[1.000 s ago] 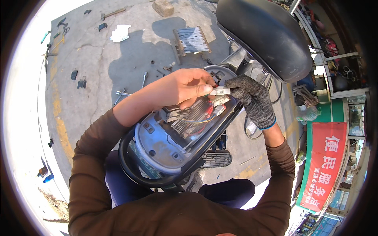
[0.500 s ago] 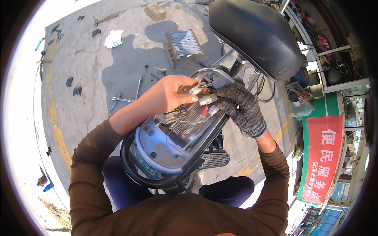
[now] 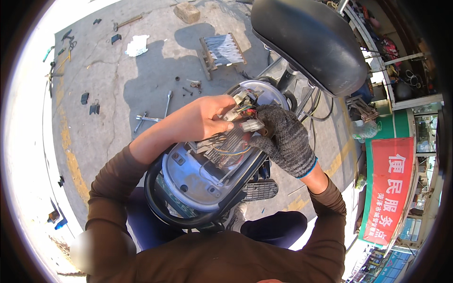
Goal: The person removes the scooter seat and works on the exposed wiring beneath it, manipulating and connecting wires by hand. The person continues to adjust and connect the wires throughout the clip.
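My bare left hand [image 3: 207, 115] pinches a white wire connector [image 3: 231, 114] between thumb and fingers. Close beside it, my right hand [image 3: 289, 141], in a grey knit glove with a blue cuff, is closed on a second white connector [image 3: 252, 125]. Thin coloured wires [image 3: 246, 109] run around both. Below them lies a finned metal controller box [image 3: 227, 143], set in the opened grey rear body [image 3: 191, 181] of an electric scooter. A curved black grab rail [image 3: 153, 198] rings its near end. The gloved fingertips are partly hidden.
A black saddle [image 3: 309, 45] is tipped up at the upper right. On the pavement lie a cross-shaped wrench [image 3: 147, 118], a slatted wooden stool [image 3: 222, 51], a hammer [image 3: 128, 22], a brick [image 3: 187, 13] and white paper [image 3: 137, 45]. A red banner [image 3: 389, 188] hangs at the right.
My gloved hand has shifted slightly, its thumb now lower along the scooter body. Both hands keep hold of the connectors. The whole view has moved a little.
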A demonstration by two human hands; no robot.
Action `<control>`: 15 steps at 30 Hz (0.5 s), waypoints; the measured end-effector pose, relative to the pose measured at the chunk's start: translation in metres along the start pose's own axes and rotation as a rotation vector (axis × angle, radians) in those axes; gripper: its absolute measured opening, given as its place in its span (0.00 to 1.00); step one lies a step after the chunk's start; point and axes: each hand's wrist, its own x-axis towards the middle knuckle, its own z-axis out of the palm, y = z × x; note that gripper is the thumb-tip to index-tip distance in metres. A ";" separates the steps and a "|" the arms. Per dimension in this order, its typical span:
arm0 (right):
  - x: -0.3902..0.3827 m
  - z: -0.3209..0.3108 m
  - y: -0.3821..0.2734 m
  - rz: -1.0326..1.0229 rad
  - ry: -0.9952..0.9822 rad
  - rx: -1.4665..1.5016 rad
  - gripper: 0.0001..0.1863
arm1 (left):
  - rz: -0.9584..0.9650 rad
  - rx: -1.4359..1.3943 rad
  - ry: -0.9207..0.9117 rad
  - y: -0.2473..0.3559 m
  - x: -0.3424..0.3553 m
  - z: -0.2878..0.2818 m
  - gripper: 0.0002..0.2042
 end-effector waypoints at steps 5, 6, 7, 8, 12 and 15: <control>0.026 0.006 -0.006 0.072 -0.071 -0.079 0.31 | 0.050 0.116 -0.022 0.006 0.003 -0.005 0.14; 0.029 0.007 -0.005 0.095 -0.088 -0.059 0.32 | 0.066 0.116 -0.011 0.005 0.003 -0.005 0.14; 0.029 0.008 -0.002 0.048 -0.022 -0.108 0.31 | 0.012 0.120 0.021 0.006 0.005 -0.006 0.13; 0.027 0.006 0.000 0.081 -0.032 -0.037 0.31 | -0.042 0.124 0.051 0.009 0.008 -0.005 0.13; 0.025 -0.008 0.012 0.161 -0.108 0.156 0.33 | -0.098 0.266 0.199 0.011 0.012 -0.012 0.07; 0.025 -0.013 0.034 0.226 -0.192 0.267 0.30 | -0.079 0.376 0.165 0.013 0.023 -0.020 0.11</control>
